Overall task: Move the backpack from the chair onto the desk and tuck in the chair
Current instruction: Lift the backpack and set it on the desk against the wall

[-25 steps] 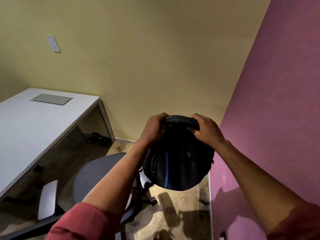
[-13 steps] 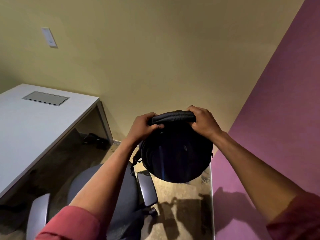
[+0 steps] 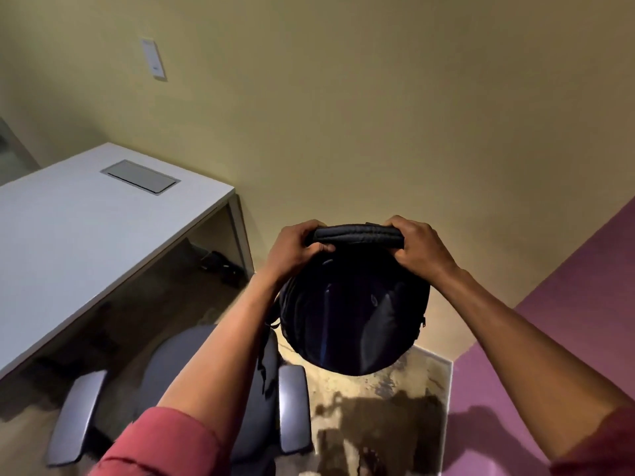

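Two hands hold a black backpack [image 3: 354, 310] up in the air. The left hand [image 3: 295, 250] grips the left end of the padded handle [image 3: 355, 235] on top of the bag. The right hand [image 3: 417, 247] grips the right end. Both hands are closed tight around the handle, a little apart from each other. The bag hangs down below them and touches nothing else. It has a thin blue stripe on it. A black strap dangles from its left side, by the left arm.

The chair [image 3: 206, 365] is below, under the left arm. Its seat is grey. It has two grey armrests, one on each side. The bag hangs above the floor [image 3: 378, 407], just past the right armrest, not over the seat.

The desk [image 3: 86, 228] is white and stands to the left, well apart from the bag. Its far right corner is near the yellow wall [image 3: 343, 115]. A grey flap [image 3: 141, 176] is set into the top near the far edge. Something dark lies on the floor under the desk, too dim to make out.

A purple wall [image 3: 567, 304] is on the right. A white plate [image 3: 153, 59] is on the yellow wall. The sleeves [image 3: 161, 444] are red.
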Available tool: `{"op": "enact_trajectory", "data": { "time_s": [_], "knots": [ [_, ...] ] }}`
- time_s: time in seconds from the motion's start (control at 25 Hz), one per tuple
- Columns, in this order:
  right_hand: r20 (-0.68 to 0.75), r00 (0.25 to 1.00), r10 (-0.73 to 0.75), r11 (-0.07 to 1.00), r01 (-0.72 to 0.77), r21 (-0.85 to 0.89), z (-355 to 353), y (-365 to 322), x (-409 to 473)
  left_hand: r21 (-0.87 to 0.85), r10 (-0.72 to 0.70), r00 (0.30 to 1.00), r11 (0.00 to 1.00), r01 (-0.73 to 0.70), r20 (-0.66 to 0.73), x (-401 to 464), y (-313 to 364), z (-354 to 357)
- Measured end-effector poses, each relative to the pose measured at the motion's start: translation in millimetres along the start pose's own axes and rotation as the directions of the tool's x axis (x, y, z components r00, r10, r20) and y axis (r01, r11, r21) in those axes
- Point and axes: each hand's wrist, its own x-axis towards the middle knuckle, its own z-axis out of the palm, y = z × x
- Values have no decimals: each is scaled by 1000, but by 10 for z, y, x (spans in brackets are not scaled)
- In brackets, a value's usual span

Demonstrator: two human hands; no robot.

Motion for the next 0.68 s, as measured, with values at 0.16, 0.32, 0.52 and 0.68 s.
{"op": "enact_trajectory", "data": {
  "time_s": [0.16,0.32,0.52,0.68],
  "knots": [
    [74,996,-50,997,45,67,161,271,481,18,-61,996,998,62,-62,306,-149,45],
    [55,997,-54,996,49,76,254,276,671,47,-40,999,998,42,-33,415,-226,-46],
    [172,960,-222,974,211,79,318,475,1867,84,-146,945,981,178,-293,1013,-325,-139],
    [198,942,-272,962,264,67,496,398,2191,149,-160,907,961,234,-390,1079,-511,-171]
  ]
}}
